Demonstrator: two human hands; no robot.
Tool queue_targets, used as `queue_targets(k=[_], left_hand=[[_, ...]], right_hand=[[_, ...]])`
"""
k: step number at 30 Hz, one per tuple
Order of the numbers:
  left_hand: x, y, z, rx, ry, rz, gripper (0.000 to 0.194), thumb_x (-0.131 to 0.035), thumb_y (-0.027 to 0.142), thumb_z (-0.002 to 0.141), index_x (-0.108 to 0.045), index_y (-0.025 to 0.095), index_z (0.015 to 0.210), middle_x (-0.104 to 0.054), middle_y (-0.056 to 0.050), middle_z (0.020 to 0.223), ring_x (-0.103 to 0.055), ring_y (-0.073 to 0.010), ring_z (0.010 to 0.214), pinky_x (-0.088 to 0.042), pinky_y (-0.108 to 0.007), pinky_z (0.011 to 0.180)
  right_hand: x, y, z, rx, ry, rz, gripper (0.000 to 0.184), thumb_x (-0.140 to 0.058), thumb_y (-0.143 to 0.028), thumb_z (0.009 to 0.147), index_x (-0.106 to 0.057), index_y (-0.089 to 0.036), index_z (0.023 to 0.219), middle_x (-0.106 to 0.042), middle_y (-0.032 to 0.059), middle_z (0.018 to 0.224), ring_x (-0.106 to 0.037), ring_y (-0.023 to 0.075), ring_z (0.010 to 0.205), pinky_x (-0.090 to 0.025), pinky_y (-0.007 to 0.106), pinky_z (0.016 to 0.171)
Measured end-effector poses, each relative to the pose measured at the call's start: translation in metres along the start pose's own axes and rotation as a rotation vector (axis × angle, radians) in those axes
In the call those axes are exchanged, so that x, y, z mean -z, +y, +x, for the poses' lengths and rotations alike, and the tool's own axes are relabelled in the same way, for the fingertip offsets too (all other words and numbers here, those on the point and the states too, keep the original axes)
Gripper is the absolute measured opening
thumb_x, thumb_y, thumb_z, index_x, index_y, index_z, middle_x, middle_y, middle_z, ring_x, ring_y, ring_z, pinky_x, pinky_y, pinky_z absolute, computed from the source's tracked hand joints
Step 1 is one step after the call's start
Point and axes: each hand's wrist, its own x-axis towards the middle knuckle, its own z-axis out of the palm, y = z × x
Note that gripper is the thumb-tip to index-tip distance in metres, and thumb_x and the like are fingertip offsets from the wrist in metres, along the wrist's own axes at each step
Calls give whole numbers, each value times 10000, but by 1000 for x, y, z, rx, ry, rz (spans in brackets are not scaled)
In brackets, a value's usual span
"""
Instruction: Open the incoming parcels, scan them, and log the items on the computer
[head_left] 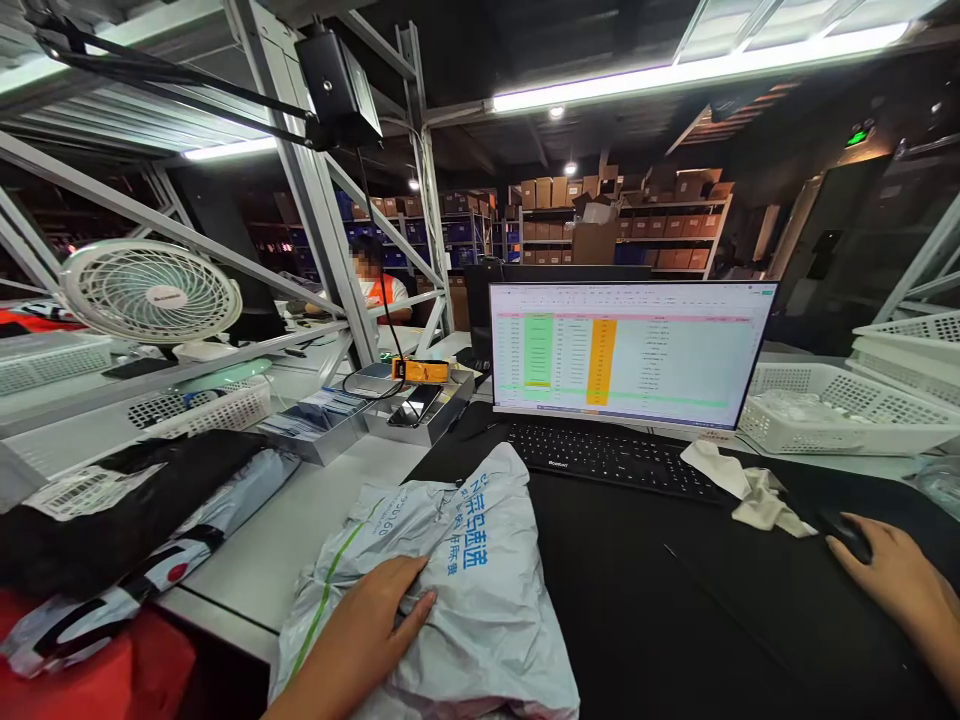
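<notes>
A white plastic mailing bag with blue Chinese lettering and a green stripe lies crumpled at the front of the desk. My left hand rests on top of it, index finger and thumb stretched out and slightly apart; its other fingers are hidden. At the right, my right hand curves around a black computer mouse on the black desk mat. Behind the bag stand a black keyboard and a monitor showing a spreadsheet with green and orange columns.
Crumpled cloth or tissue lies between keyboard and mouse. Dark and white parcels are piled at left. A grey tray holds a phone; white baskets stand at right. A fan and a person in an orange vest are beyond.
</notes>
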Motion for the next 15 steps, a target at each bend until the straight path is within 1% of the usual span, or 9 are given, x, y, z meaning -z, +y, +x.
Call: queue_targets(k=[2, 4, 6, 7, 8, 9, 11, 13, 15], left_hand=[[2, 3, 0, 24, -36, -11, 461, -499, 496, 946, -697, 200, 1240, -732, -107, 1246, -698, -282, 1149, -564, -437, 1019], [5, 9, -2, 28, -73, -22, 576, -582, 539, 892, -630, 191, 1349, -662, -138, 1363, -643, -313, 1240, -525, -479, 1066], [8, 16, -5, 2, -114, -27, 851, -760, 572, 737, -509, 230, 1475, -538, -148, 1503, -560, -358, 1335, -487, -520, 1100], [8, 20, -7, -18, -136, -26, 988, -841, 556, 641, -463, 274, 1508, -482, -140, 1551, -530, -378, 1361, -477, -536, 1105], [8, 23, -8, -35, -154, -23, 1068, -895, 518, 568, -444, 324, 1516, -447, -125, 1578, -516, -390, 1370, -474, -546, 1105], [7, 26, -9, -49, -162, -19, 1071, -918, 469, 541, -456, 367, 1501, -443, -108, 1584, -518, -393, 1366, -476, -549, 1100], [2, 30, -10, -62, -132, -10, 927, -891, 370, 604, -515, 406, 1450, -481, -88, 1556, -544, -373, 1341, -490, -532, 1085], [-5, 32, -10, -63, -59, 2, 767, -816, 278, 689, -567, 384, 1407, -526, -95, 1511, -577, -349, 1304, -518, -501, 1056], [-12, 33, -9, -73, 3, 13, 684, -746, 195, 720, -602, 348, 1371, -562, -109, 1465, -617, -330, 1251, -553, -468, 1009]], right_hand=[[1, -1, 0, 9, 3, -6, 778, -295, -659, 771, -580, -108, 1241, -610, 227, 1226, -528, 407, 1265, -447, 473, 1070], [3, -4, -2, 23, 16, -10, 749, -300, -632, 778, -577, -104, 1233, -607, 232, 1231, -526, 402, 1266, -433, 462, 1087], [7, -8, -4, 39, 27, -13, 724, -309, -612, 783, -572, -108, 1232, -607, 231, 1229, -528, 394, 1263, -414, 446, 1108], [8, -10, -6, 40, 31, -14, 719, -312, -607, 784, -568, -110, 1237, -606, 230, 1227, -530, 392, 1261, -408, 441, 1113], [9, -11, -7, 39, 33, -15, 719, -315, -605, 784, -563, -112, 1245, -604, 230, 1227, -530, 393, 1261, -406, 441, 1113], [10, -12, -7, 36, 32, -15, 721, -315, -604, 785, -559, -113, 1253, -601, 229, 1229, -530, 395, 1261, -407, 444, 1110], [9, -11, -8, 27, 24, -15, 728, -311, -611, 785, -554, -120, 1264, -596, 227, 1234, -525, 403, 1263, -414, 459, 1097], [8, -8, -6, 22, 10, -9, 739, -305, -634, 783, -552, -131, 1266, -593, 224, 1235, -513, 413, 1276, -425, 473, 1081], [6, -5, -5, 20, 2, 7, 752, -297, -664, 780, -547, -146, 1265, -593, 220, 1224, -505, 421, 1284, -428, 482, 1075]])
